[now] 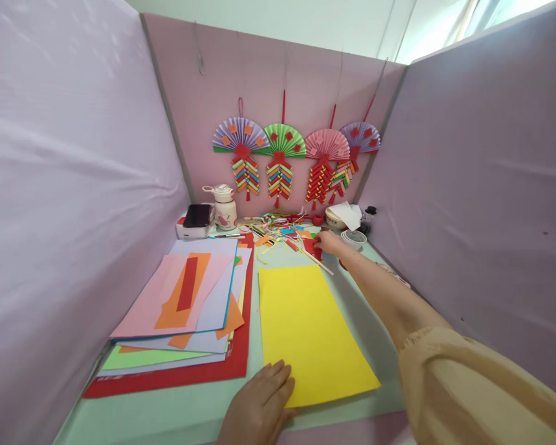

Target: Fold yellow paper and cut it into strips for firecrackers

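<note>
The left hand's [259,405] fingers [281,374] are lying flat and loosely together, holding nothing, with their tips pressing on the near left corner of a yellow sheet [310,334]. That sheet is lying lengthwise on the pale green desk [356,309], running away from the person. The right hand [328,241] is reaching far across the desk, arm stretched out in a tan sleeve [467,383]. Its fingers [319,237] are touching a small red paper piece [311,248] just beyond the sheet's far edge; whether they are pinching it cannot be told. A thin white stick [317,262] is lying slantwise just beside that piece. A litter of coloured paper scraps [278,232] is spreading to the left of the hand, and stacked white bowls [354,238] are sitting close on its right. Left of the yellow sheet, a fanned stack of coloured papers [185,309] is resting on a big red sheet [240,364]. Behind it, a white flask [225,207] is standing beside a white box with a dark device on top [195,221]. Four paper fans [282,154] are hanging on the pink back wall.
</note>
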`<act>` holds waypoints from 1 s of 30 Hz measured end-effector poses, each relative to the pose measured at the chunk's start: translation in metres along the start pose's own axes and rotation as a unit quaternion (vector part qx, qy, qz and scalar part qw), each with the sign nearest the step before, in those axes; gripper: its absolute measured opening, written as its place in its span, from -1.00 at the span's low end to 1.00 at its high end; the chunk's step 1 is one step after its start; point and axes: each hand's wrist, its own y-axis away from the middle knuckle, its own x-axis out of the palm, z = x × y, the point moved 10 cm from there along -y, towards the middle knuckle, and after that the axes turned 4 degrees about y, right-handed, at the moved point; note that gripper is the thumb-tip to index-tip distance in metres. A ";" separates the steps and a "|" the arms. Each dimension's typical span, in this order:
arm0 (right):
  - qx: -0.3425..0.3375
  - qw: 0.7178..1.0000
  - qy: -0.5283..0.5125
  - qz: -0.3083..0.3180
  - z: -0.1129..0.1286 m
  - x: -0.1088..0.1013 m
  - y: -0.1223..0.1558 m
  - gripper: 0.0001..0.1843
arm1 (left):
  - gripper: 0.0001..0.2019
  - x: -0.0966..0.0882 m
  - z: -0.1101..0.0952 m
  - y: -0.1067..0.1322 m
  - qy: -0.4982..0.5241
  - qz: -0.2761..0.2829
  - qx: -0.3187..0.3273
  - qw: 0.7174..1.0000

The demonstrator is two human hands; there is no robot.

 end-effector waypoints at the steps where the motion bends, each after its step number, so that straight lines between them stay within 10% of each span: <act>1: -0.003 1.000 0.006 0.004 0.002 -0.001 -0.005 -0.64 | -0.73 0.000 0.000 0.000 -0.004 -0.004 0.010 1.000; 11: 0.017 0.998 -0.058 -0.035 -0.003 -0.008 -0.025 -0.48 | -0.71 -0.002 0.004 -0.002 -0.006 -0.019 0.028 0.999; 18: 0.062 0.959 -0.230 -0.153 -0.030 -0.036 0.002 -0.84 | -0.75 -0.003 0.003 -0.004 0.023 -0.002 -0.002 1.000; 24: 0.091 0.895 -0.392 -0.190 -0.047 -0.051 0.079 -0.70 | -0.73 0.000 0.003 -0.003 0.042 0.027 -0.055 0.997; 30: 0.026 0.823 -0.567 -0.017 -0.005 0.007 0.220 -0.64 | -0.72 0.007 0.004 -0.002 0.066 0.041 -0.080 0.994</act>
